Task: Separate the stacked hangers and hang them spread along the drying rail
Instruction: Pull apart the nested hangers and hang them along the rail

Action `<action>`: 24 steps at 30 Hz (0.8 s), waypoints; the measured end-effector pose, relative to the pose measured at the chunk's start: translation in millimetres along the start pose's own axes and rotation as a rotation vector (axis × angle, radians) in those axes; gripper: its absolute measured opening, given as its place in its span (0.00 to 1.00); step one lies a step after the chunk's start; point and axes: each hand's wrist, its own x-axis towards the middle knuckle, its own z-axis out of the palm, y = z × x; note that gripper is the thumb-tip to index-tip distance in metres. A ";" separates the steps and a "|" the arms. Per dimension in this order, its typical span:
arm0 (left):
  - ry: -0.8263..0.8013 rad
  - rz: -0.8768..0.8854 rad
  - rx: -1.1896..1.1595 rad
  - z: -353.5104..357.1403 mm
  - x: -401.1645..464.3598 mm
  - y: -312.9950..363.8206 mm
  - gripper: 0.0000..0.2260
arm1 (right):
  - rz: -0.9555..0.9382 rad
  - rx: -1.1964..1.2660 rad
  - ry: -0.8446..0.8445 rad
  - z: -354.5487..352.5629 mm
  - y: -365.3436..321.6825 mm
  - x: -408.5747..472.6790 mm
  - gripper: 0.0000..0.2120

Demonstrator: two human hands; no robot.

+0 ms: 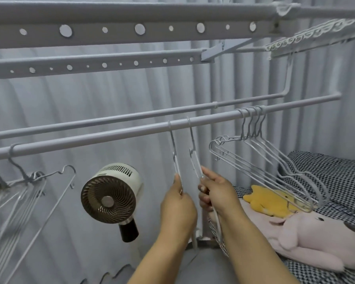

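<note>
A grey drying rail (111, 134) runs from lower left to upper right across the head view. Two white wire hangers hook over its middle, a hand's width apart. My left hand (177, 203) grips the left hanger (173, 148) below its hook. My right hand (215, 193) grips the right hanger (193, 148) the same way. Several more white hangers (260, 158) hang close together further right on the rail. A tight stack of hangers (19, 193) hangs at the rail's left end.
A second rail (131, 117) runs just behind the front one, with perforated bars (119, 31) overhead. A small round fan (111, 195) stands below the rail. A bed with a checked cover (336, 175), a yellow plush (271, 199) and a pink plush (316, 236) lies at right. Grey curtains hang behind.
</note>
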 end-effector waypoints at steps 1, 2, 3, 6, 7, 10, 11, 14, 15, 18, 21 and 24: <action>-0.010 0.007 0.005 7.4 1.3 1.4 0.30 | -0.001 0.022 0.002 -6.1 -2.1 1.7 0.21; -0.025 0.016 0.014 14.6 2.2 3.1 0.30 | 0.002 0.052 0.007 -12.1 -4.1 3.4 0.21; -0.035 0.023 0.026 21.6 2.6 4.7 0.30 | 0.004 0.081 0.009 -18.3 -6.2 5.2 0.21; -0.066 0.028 0.021 41.3 3.2 8.8 0.29 | 0.012 0.130 0.011 -36.9 -12.7 10.4 0.21; -0.074 0.033 0.017 47.7 4.0 9.1 0.29 | 0.014 0.142 0.013 -42.9 -14.9 12.5 0.21; -0.090 0.043 0.052 66.0 4.3 12.5 0.30 | 0.012 0.182 0.012 -60.5 -21.9 19.0 0.21; -0.088 0.039 0.065 71.6 5.1 13.6 0.30 | 0.011 0.191 0.008 -65.9 -24.0 20.9 0.21; -0.096 0.027 0.063 84.8 5.0 18.2 0.30 | 0.009 0.200 -0.010 -79.5 -29.0 25.0 0.21; -0.099 0.032 0.062 88.8 4.2 19.9 0.30 | 0.007 0.196 -0.014 -83.3 -30.4 25.8 0.21; -0.099 0.047 0.033 100.2 3.7 23.2 0.30 | 0.007 0.191 -0.013 -92.5 -34.4 28.0 0.21; -0.113 0.034 0.033 108.1 1.4 27.1 0.30 | 0.010 0.196 -0.020 -98.8 -39.1 28.6 0.21; -0.131 0.025 0.022 115.1 -2.2 35.1 0.29 | 0.016 0.203 -0.024 -104.2 -42.7 29.3 0.20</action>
